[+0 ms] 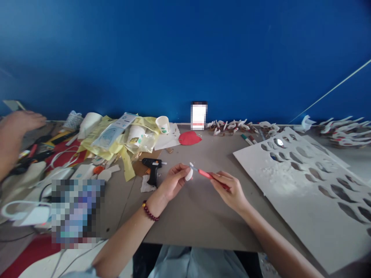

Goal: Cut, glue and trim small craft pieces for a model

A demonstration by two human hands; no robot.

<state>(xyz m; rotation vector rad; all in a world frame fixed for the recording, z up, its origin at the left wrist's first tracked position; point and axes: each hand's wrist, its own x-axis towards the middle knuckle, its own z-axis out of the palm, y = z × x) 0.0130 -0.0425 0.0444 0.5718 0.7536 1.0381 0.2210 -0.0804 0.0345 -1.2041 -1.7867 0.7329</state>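
Observation:
My left hand (176, 180), with a dark red bead bracelet at its wrist, pinches a small white piece (189, 174) that looks like foam. In my right hand (230, 190) is a red-handled craft knife (206, 175), its grey tip pointing left and meeting the top of the white piece. Part of the piece is hidden by my left fingers. Left of my hands a black hot glue gun (152, 169) lies on the table. A red leaf-shaped cutout (190, 138) lies beyond my hands.
At right is a white board (292, 216) full of leaf-shaped holes, with white crumbs on it. White-and-red cut pieces (348, 131) are piled behind. Paper cups (162, 125), packets and cables crowd the left. Another person's hand (23, 122) reaches in at far left. A lit screen (198, 116) leans against the blue wall.

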